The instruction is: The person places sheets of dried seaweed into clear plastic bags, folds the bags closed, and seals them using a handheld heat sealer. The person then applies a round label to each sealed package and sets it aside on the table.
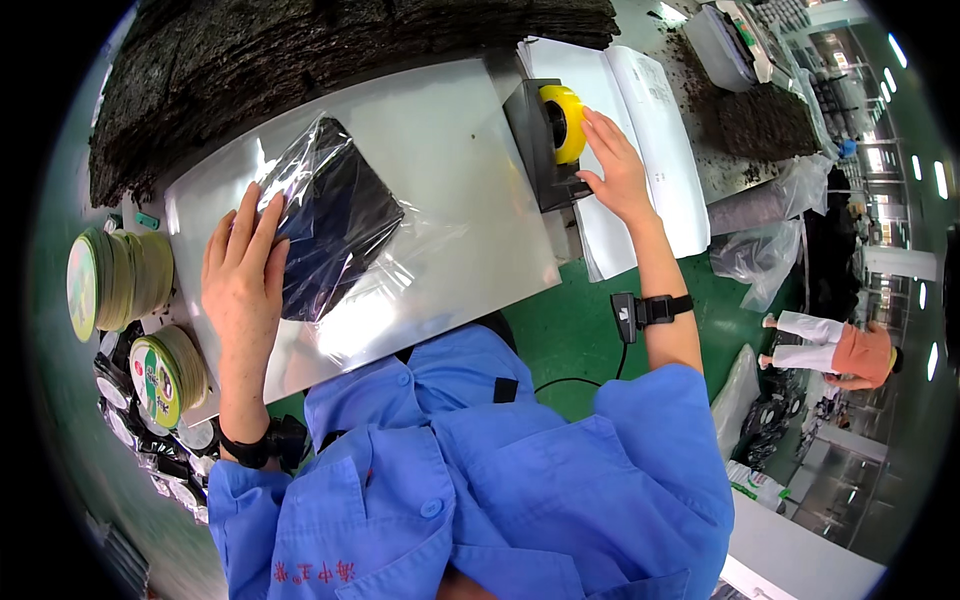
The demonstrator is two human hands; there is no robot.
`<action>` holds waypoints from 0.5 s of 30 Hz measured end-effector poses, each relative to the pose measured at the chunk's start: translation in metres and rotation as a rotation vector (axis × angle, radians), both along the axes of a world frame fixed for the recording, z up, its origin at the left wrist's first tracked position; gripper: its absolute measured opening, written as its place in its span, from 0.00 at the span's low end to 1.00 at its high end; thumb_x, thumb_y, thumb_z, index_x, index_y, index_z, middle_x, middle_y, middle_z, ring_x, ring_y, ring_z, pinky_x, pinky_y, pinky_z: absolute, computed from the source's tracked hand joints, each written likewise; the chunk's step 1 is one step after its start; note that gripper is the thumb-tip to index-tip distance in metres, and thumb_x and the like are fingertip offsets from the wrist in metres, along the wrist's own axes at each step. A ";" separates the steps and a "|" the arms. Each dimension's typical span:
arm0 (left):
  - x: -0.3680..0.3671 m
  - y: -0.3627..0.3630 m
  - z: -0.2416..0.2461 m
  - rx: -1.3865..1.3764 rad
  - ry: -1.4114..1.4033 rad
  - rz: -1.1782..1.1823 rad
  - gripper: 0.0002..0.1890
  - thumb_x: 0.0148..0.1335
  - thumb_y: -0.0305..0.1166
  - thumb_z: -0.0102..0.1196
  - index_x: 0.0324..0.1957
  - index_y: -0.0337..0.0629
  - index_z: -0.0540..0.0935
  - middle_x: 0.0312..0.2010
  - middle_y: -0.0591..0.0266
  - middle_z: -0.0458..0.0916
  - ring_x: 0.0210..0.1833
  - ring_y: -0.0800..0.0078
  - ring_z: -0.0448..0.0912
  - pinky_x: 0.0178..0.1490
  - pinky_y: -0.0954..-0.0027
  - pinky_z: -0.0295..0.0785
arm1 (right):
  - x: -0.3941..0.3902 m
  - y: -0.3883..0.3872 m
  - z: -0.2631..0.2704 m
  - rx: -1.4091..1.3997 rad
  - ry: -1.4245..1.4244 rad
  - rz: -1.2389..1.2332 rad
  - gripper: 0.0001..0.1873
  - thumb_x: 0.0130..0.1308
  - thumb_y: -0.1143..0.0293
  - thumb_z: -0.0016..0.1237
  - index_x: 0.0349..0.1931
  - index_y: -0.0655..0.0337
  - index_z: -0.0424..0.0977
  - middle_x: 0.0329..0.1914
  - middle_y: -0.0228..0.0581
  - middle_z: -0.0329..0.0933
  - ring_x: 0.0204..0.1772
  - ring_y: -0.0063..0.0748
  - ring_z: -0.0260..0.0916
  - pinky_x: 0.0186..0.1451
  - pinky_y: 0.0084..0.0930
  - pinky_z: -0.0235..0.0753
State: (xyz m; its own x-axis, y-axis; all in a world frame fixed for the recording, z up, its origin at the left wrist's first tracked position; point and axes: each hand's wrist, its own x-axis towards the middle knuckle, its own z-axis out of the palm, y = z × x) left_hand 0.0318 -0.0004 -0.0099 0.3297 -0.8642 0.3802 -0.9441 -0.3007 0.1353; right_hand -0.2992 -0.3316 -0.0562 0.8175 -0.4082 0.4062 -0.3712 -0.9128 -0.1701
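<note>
On the left of the metal sheet (465, 255) lies a dark flat stack in a clear plastic bag (337, 210). My left hand (244, 277) rests with spread fingers on the bag's left edge. At the sheet's right edge stands a black tape dispenser (531, 150) with a roll of yellow tape (566, 124). My right hand (615, 165) is beside the roll, its fingertips at the tape's right side and its thumb near the dispenser's front end. Whether the fingers hold a tape end cannot be seen.
Stacked dark fibrous sheets (300, 82) lie along the far edge. Open paper sheets (652, 135) are right of the dispenser, with a plastic container (716, 49) beyond. Round labelled packs (124, 277) stand at left. A cable hangs from my right wrist device. A person (862, 352) is far right.
</note>
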 end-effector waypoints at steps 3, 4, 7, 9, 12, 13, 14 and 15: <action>0.001 -0.004 0.000 -0.032 0.015 -0.020 0.24 0.58 0.28 0.60 0.58 0.53 0.79 0.61 0.67 0.75 0.56 0.59 0.76 0.59 0.63 0.71 | 0.005 -0.008 -0.009 -0.035 -0.063 0.020 0.43 0.36 0.78 0.67 0.60 0.65 0.68 0.66 0.40 0.68 0.66 0.46 0.67 0.63 0.35 0.73; -0.001 -0.007 0.003 -0.028 0.031 -0.028 0.23 0.59 0.26 0.59 0.58 0.51 0.79 0.61 0.65 0.75 0.57 0.58 0.75 0.59 0.63 0.71 | 0.002 -0.011 -0.015 -0.056 -0.080 0.005 0.42 0.36 0.77 0.67 0.60 0.65 0.69 0.66 0.41 0.69 0.66 0.46 0.67 0.63 0.35 0.73; 0.004 -0.003 -0.004 -0.033 0.046 -0.051 0.22 0.61 0.26 0.58 0.59 0.51 0.79 0.62 0.63 0.75 0.59 0.56 0.75 0.60 0.62 0.70 | 0.002 -0.014 -0.020 -0.040 -0.126 -0.002 0.38 0.43 0.72 0.66 0.60 0.62 0.70 0.66 0.40 0.70 0.65 0.46 0.69 0.63 0.33 0.73; 0.012 0.003 -0.012 -0.027 -0.002 -0.071 0.21 0.64 0.27 0.55 0.60 0.49 0.77 0.63 0.60 0.73 0.60 0.55 0.74 0.61 0.61 0.69 | 0.002 -0.017 -0.020 -0.011 -0.154 0.012 0.34 0.43 0.72 0.66 0.56 0.62 0.74 0.64 0.39 0.72 0.63 0.43 0.71 0.62 0.32 0.74; 0.020 0.001 -0.019 -0.034 0.024 -0.132 0.21 0.67 0.28 0.53 0.62 0.47 0.75 0.64 0.58 0.72 0.61 0.54 0.74 0.60 0.61 0.69 | 0.003 -0.017 -0.022 -0.104 -0.172 -0.049 0.28 0.47 0.66 0.63 0.52 0.52 0.77 0.62 0.23 0.74 0.57 0.32 0.75 0.52 0.26 0.78; 0.022 0.000 -0.021 -0.036 0.033 -0.142 0.21 0.68 0.28 0.52 0.62 0.47 0.75 0.65 0.57 0.72 0.61 0.54 0.74 0.60 0.61 0.69 | 0.001 -0.014 -0.024 -0.082 -0.202 -0.052 0.28 0.45 0.67 0.62 0.52 0.52 0.77 0.61 0.26 0.74 0.56 0.33 0.75 0.50 0.28 0.78; 0.027 0.003 -0.023 -0.039 0.006 -0.157 0.20 0.69 0.29 0.51 0.63 0.47 0.75 0.65 0.58 0.71 0.61 0.55 0.74 0.60 0.62 0.69 | 0.004 -0.011 -0.025 -0.039 -0.216 -0.074 0.26 0.47 0.67 0.62 0.51 0.52 0.77 0.62 0.26 0.74 0.56 0.33 0.75 0.50 0.28 0.78; 0.024 0.000 -0.021 -0.026 0.001 -0.153 0.20 0.70 0.31 0.51 0.63 0.48 0.75 0.65 0.60 0.71 0.62 0.57 0.74 0.60 0.63 0.70 | 0.003 -0.004 -0.023 -0.004 -0.223 -0.106 0.22 0.48 0.67 0.62 0.47 0.53 0.77 0.62 0.25 0.74 0.54 0.32 0.76 0.47 0.28 0.78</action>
